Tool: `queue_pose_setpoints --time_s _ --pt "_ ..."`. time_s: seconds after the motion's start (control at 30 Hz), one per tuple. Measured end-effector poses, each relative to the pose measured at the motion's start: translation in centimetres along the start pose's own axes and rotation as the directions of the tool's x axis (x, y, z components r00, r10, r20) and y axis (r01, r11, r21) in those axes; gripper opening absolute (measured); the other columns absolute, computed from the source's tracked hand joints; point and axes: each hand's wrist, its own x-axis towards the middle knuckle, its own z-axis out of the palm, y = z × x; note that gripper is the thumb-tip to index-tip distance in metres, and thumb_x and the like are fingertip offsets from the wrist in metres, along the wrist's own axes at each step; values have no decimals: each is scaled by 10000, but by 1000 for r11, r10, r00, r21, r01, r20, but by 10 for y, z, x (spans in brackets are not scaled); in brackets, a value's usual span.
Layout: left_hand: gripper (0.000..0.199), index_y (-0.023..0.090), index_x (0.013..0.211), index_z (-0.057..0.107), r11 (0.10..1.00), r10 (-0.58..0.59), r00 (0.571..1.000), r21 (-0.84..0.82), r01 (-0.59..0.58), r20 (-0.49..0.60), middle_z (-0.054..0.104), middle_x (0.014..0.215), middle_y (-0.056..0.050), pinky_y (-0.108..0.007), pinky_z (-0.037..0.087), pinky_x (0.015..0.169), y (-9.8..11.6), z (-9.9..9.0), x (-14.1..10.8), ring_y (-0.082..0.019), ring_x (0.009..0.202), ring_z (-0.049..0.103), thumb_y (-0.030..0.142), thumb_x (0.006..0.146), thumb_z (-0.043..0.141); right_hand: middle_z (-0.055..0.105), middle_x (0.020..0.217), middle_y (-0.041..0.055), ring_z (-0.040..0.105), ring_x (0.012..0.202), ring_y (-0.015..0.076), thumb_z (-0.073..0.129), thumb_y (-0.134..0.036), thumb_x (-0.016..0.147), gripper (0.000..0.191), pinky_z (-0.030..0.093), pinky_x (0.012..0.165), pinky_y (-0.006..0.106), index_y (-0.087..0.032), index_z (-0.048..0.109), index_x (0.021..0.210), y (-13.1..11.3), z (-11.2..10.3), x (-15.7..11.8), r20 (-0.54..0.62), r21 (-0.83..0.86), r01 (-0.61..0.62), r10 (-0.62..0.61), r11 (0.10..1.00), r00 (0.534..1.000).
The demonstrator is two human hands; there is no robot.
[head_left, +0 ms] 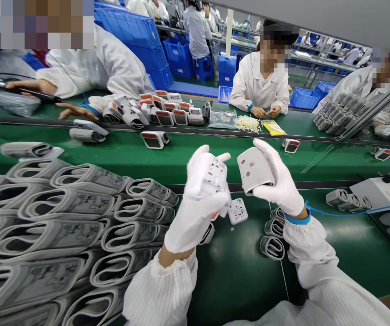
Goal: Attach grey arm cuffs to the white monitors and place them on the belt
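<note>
Though partly cut off by the left edge, at least a dozen rolled grey cuffs point(79, 235) stacked on the near side of the green belt point(127, 156), overlapping too much for an exact count. On the belt, two white units point(154, 139), one with an orange-edged screen, the other side-on. Across the belt, a cluster of similar units point(165, 117), too crowded for counting.

Held up before the belt, one slotted white casing point(215, 174), clamped in the gloved left grip point(195, 210) and partly hidden by it. Under that glove, on the worktop point(235, 276) this side of the belt, one half-covered cuff point(207, 234), then one loose casing point(238, 212).

Also before the belt, one grey piece point(254, 167), clamped in the gloved right grip point(283, 188), far edge covered; cuff or panel, impossible to tell. Nearer than the belt, three small cuffs point(272, 247), the rearmost partly hidden. On the belt's right stretch, two further units point(291, 145); on its near side, one white box point(378, 192), cut off by the right edge.
</note>
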Motion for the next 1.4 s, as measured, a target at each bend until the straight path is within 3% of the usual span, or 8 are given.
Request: queue_pose_setpoints --time_s 0.13,0.2,0.3,0.47,0.7,1.0,1.27,1.4 --pt "863 274 1515 395 988 33 998 -154 -25 46 737 903 -56 -219 247 327 2 -6 -1 -81 361 430 539 767 734 491 1537 110 539 1399 325 784 -671 775 983 494 1165 516 -283 339 1561 -2 7 -2 5 7 33 -33 999 999" --pt "865 227 1502 447 989 -17 995 -143 31 96 653 670 -8 -219 265 326 0 -9 -2 -109 355 439 696 806 657 527 1496 114 569 1371 314 806 -607 784 939 504 1158 506 -279 359 1542 -2 12 -3 3 9 59 -59 998 998" --pt "918 186 1426 546 987 -70 989 -133 88 133 533 525 25 -218 278 316 -7 -12 -2 -120 341 420 866 813 482 569 1457 94 585 1354 299 873 -447 749 865 499 1169 477 -288 447 1485 -2 17 -4 22 -46 103 -102 994 995" --pt "918 185 1309 643 986 -76 993 -143 89 96 599 611 -10 -226 327 332 -14 -13 -2 -123 405 481 910 763 508 604 1435 75 620 1305 295 885 -334 705 856 525 1143 464 -298 494 1465 2 20 -5 86 -147 107 -95 983 992" --pt "829 230 1339 632 979 -113 989 -161 127 92 742 1032 -105 -310 564 546 -13 -12 -5 -264 810 719 863 818 511 617 1431 68 641 1275 295 866 -317 701 832 548 1116 452 -293 522 1458 2 27 -6 71 -206 154 -142 966 987" --pt "700 242 1287 623 960 -181 977 -194 200 111 725 1066 -80 -352 623 739 -11 -11 -5 -313 1075 699 797 878 506 633 1410 69 652 1256 293 871 -328 716 833 552 1111 442 -284 519 1469 1 29 -8 57 -243 150 -140 958 988" --pt "635 215 1065 701 989 -62 998 -131 62 5 722 967 -76 -359 642 753 8 1 -8 -326 1108 685 764 746 676 633 1427 59 644 1280 276 826 -313 770 769 538 1135 423 -284 518 1474 -1 29 -7 92 -307 182 -161 934 983" --pt "651 208 1081 700 989 -36 999 -147 34 -12 722 909 -83 -337 633 685 3 -1 -7 -320 1068 699 783 779 650 635 1428 70 633 1298 269 823 -339 790 762 514 1162 408 -261 513 1482 -1 28 -7 100 -336 217 -194 917 976"
